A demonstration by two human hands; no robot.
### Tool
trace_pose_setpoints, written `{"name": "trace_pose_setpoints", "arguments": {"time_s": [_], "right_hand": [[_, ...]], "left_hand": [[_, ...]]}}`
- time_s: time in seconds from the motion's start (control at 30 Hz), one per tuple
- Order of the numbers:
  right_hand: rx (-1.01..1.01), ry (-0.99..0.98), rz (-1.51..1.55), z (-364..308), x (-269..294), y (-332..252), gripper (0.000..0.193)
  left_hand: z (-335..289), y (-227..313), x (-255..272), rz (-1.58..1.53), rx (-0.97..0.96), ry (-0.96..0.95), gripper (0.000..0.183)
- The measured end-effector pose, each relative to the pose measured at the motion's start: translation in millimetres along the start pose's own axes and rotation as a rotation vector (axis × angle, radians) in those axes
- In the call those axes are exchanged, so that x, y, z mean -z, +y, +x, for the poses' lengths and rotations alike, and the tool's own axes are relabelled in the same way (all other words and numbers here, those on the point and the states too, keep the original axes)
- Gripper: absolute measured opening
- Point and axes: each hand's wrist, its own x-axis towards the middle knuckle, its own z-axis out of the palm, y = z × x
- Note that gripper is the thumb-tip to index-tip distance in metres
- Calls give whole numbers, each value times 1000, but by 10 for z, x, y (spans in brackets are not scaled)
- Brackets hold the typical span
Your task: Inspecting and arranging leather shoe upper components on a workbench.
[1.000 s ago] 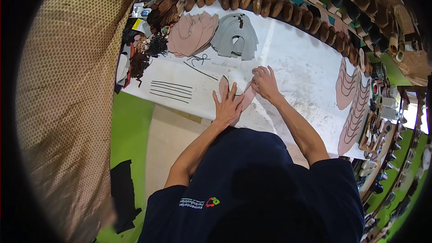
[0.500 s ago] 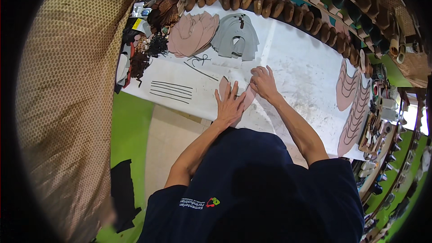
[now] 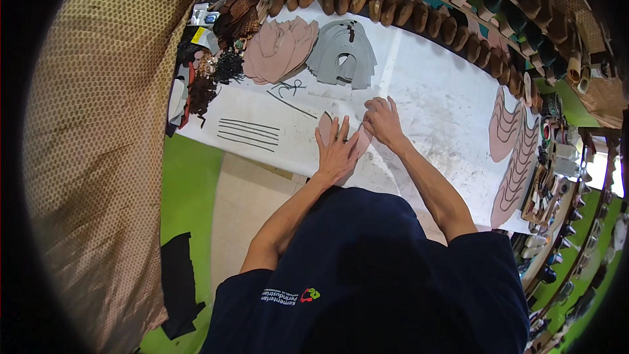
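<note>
A pink, curved shoe-upper piece (image 3: 365, 145) lies on the white-topped table near its front edge. My left hand (image 3: 337, 155) rests flat across it with the fingers spread, hiding much of its middle. At the piece's right edge my right hand (image 3: 384, 122) is bent, thumb and fingers closed on the rim; what the fingertips pinch besides the rim is too small to make out. To the left, several thin dark strips (image 3: 247, 133) lie side by side. Another dark strip (image 3: 291, 103) runs slantwise behind my left hand, close to a few curled offcuts (image 3: 288, 85).
A fanned pile of pink pieces (image 3: 278, 50) and a stack of grey arched pieces (image 3: 344, 52) lie at the back. Overlapping pink pieces with dark edging (image 3: 514, 164) lie at right. Brown shoe lasts (image 3: 390, 10) line the far edge; mixed scraps (image 3: 226, 65) crowd the left end.
My left hand has shifted very slightly to the right over the pink piece. My right hand stays at its edge.
</note>
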Motion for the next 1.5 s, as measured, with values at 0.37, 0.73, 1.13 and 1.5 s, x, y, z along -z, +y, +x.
{"name": "trace_pose_setpoints", "arguments": {"time_s": [0.37,0.73,1.13,1.5], "right_hand": [[-38,7,55,-59,63,1,13],[-158,38,239,-196,44,80,17],[-241,32,246,-118,92,98,23],[-202,63,182,-91,73,102,27]], "left_hand": [[105,-16,-4,43,-24,24,51],[178,-25,-37,-11,-3,31,38],[257,20,10,-45,-9,74,37],[304,16,-6,-3,13,37,44]]}}
